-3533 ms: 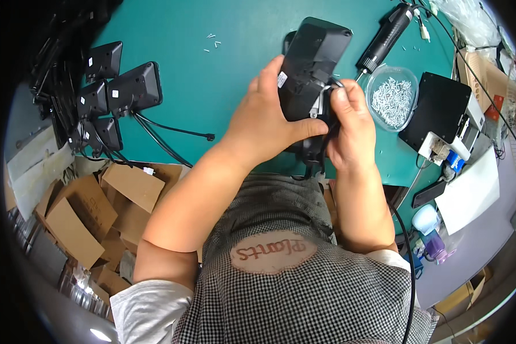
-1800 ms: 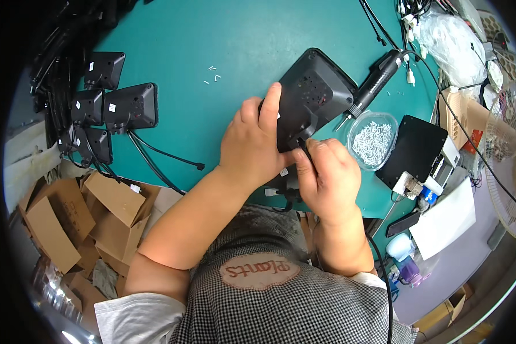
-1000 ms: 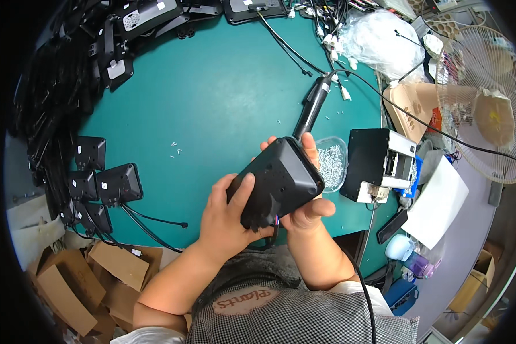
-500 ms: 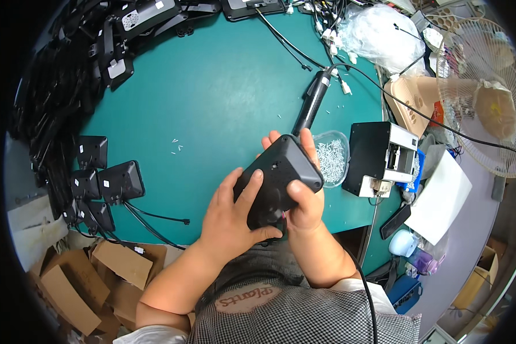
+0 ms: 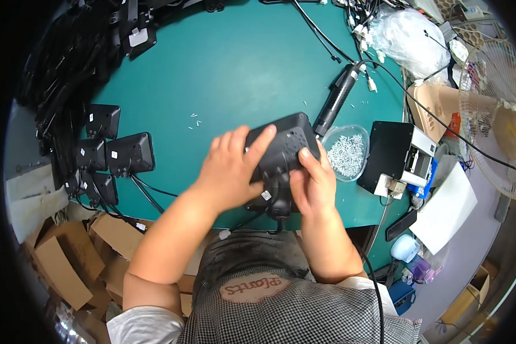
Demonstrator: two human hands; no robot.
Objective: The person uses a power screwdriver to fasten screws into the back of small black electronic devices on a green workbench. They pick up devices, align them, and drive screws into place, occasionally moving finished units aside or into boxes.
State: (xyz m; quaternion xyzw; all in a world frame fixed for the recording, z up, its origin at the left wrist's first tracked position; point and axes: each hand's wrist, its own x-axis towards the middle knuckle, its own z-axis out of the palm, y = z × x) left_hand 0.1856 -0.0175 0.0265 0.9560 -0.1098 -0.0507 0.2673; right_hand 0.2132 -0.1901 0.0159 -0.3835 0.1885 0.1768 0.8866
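Note:
Both my hands hold a black plastic housing (image 5: 289, 137), a flat box with rounded corners and a jointed mount at its near end. My left hand (image 5: 226, 166) grips its left side, fingers over the upper face and thumb by the mount. My right hand (image 5: 314, 183) closes on the right side, thumb on top; its other fingers are partly hidden. A dark cable hangs from the near end toward a white plug (image 5: 225, 234) by my apron. Just beyond my right hand, a black electric screwdriver (image 5: 338, 100) lies beside a clear tub (image 5: 366, 141) of small silver screws (image 5: 347, 156).
Several black housings (image 5: 133, 153) with cables rest at the left table edge. Loose screws (image 5: 196, 121) lie on the green tabletop (image 5: 235, 69). A black and silver boxy machine (image 5: 387, 155) stands right of the tub. Cardboard boxes (image 5: 63, 275) sit below left; a fan (image 5: 499, 126) is far right.
The housing has been turned in my hands, so its mount and a small white label now show at the near end. My grip has shifted with it. The whole view has also shifted.

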